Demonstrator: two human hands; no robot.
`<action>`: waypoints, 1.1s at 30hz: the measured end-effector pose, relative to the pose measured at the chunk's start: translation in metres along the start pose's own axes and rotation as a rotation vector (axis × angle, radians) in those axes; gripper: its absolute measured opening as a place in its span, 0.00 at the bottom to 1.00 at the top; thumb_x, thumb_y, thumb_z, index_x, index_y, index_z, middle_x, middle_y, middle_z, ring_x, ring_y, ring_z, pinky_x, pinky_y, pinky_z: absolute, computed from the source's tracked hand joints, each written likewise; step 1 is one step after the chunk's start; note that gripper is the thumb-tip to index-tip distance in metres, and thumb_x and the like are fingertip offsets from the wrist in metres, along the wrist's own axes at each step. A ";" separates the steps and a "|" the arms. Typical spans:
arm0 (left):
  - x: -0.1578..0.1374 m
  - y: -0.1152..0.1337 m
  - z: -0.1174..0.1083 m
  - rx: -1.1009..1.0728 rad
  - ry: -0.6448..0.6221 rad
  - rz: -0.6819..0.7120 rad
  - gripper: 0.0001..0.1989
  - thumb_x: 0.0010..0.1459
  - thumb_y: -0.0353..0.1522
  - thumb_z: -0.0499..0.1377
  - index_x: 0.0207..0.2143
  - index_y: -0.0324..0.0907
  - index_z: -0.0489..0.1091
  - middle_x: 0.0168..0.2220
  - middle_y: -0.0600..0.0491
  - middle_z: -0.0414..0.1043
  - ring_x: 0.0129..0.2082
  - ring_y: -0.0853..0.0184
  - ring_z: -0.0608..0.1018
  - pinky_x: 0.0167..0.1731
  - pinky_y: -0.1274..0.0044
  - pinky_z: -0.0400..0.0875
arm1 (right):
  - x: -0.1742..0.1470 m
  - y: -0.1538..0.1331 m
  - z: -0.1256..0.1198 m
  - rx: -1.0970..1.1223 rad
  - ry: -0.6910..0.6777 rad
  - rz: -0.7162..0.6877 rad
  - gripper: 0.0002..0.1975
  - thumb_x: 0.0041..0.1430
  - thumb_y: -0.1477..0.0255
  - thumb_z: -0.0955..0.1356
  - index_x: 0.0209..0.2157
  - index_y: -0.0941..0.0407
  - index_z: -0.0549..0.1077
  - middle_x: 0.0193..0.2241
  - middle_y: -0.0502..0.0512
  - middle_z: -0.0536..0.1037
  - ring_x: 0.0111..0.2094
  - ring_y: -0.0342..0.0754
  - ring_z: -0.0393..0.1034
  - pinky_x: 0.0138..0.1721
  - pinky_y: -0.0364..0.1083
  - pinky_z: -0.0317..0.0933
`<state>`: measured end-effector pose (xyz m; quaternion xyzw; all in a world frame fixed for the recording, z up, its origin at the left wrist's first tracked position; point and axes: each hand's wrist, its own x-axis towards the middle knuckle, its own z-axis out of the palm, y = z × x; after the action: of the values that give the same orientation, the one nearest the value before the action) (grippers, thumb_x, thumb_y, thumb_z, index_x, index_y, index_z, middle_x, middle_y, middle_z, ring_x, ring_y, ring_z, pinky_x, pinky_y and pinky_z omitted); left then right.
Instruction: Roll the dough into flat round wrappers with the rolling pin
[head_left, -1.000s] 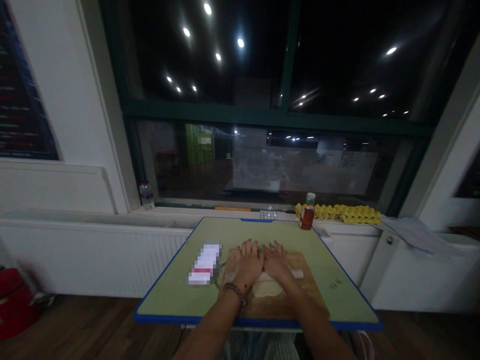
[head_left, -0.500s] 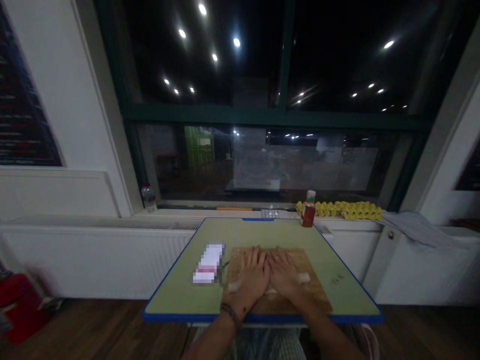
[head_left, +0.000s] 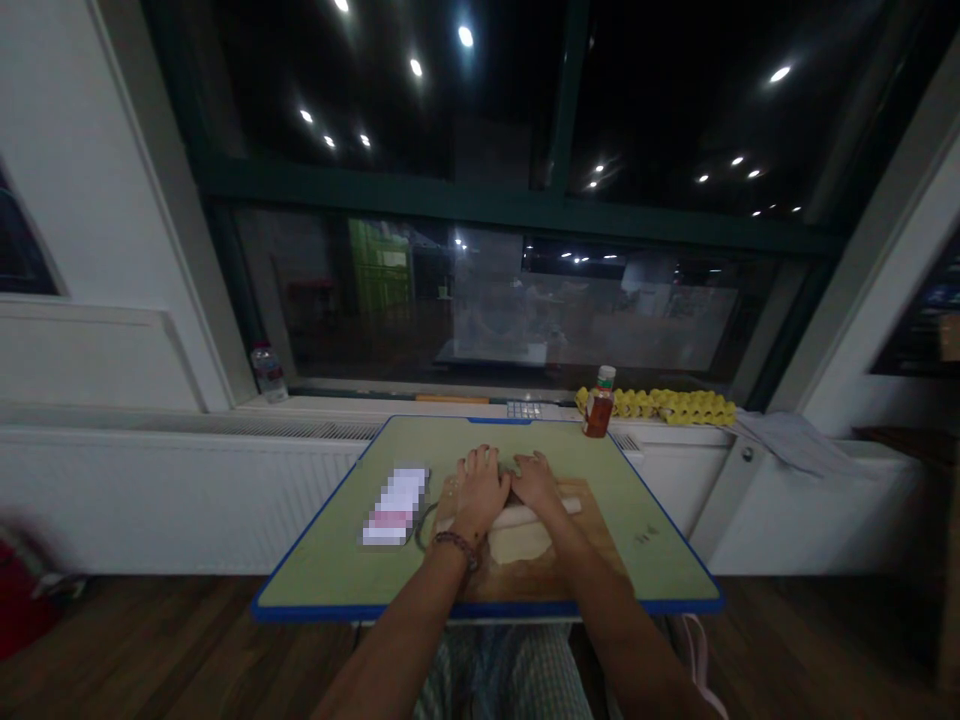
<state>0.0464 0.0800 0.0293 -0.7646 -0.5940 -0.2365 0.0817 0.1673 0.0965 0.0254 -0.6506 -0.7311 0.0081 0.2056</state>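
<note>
A pale rolling pin lies across a wooden board, passing beneath my hands and wrists. A flat, whitish sheet of dough spreads on the board on the near side of the pin. My left hand lies flat with its fingers stretched toward the board's far edge. Beside it, my right hand has its fingers slightly bent and apart. Both hands rest over the pin without gripping it. The middle of the pin is partly hidden, and whether dough is wrapped around it I cannot tell.
The board sits on a green, blue-edged table. Left of it lies a blurred-out phone, with a dark cable beside it. A sauce bottle stands at the far right corner. Yellow egg trays rest on the sill behind.
My hands and the rolling pin have moved away from me across the board. The dough sheet now shows on the near side. The camera view has shifted slightly.
</note>
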 end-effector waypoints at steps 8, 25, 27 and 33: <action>-0.005 0.001 -0.010 0.010 -0.026 -0.003 0.16 0.62 0.34 0.50 0.51 0.40 0.64 0.54 0.44 0.66 0.54 0.55 0.66 0.55 0.62 0.58 | -0.034 0.016 -0.028 0.274 0.181 -0.388 0.17 0.64 0.73 0.58 0.49 0.54 0.73 0.47 0.54 0.76 0.50 0.46 0.66 0.54 0.46 0.56; -0.045 -0.007 -0.049 -0.154 0.149 0.337 0.15 0.62 0.30 0.50 0.48 0.54 0.69 0.56 0.58 0.68 0.56 0.60 0.64 0.55 0.63 0.54 | -0.050 0.052 -0.020 -0.117 0.144 -0.301 0.21 0.62 0.52 0.63 0.40 0.56 0.72 0.38 0.57 0.77 0.40 0.51 0.72 0.40 0.46 0.59; -0.049 -0.010 -0.047 -0.160 0.099 0.406 0.15 0.62 0.31 0.50 0.48 0.54 0.69 0.55 0.57 0.69 0.55 0.61 0.66 0.54 0.65 0.56 | -0.048 0.055 -0.019 -0.056 0.190 -0.193 0.19 0.64 0.54 0.61 0.40 0.55 0.71 0.36 0.55 0.77 0.37 0.50 0.73 0.37 0.44 0.59; -0.043 -0.018 -0.014 -0.245 -0.159 0.327 0.15 0.67 0.36 0.46 0.50 0.47 0.67 0.55 0.53 0.68 0.55 0.64 0.67 0.56 0.69 0.59 | -0.046 0.059 -0.020 0.036 0.235 -0.024 0.14 0.67 0.60 0.59 0.45 0.52 0.68 0.38 0.51 0.79 0.37 0.48 0.75 0.35 0.42 0.58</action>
<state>0.0180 0.0419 0.0193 -0.8713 -0.4332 -0.2297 -0.0216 0.2320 0.0564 0.0135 -0.6345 -0.7093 -0.0577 0.3017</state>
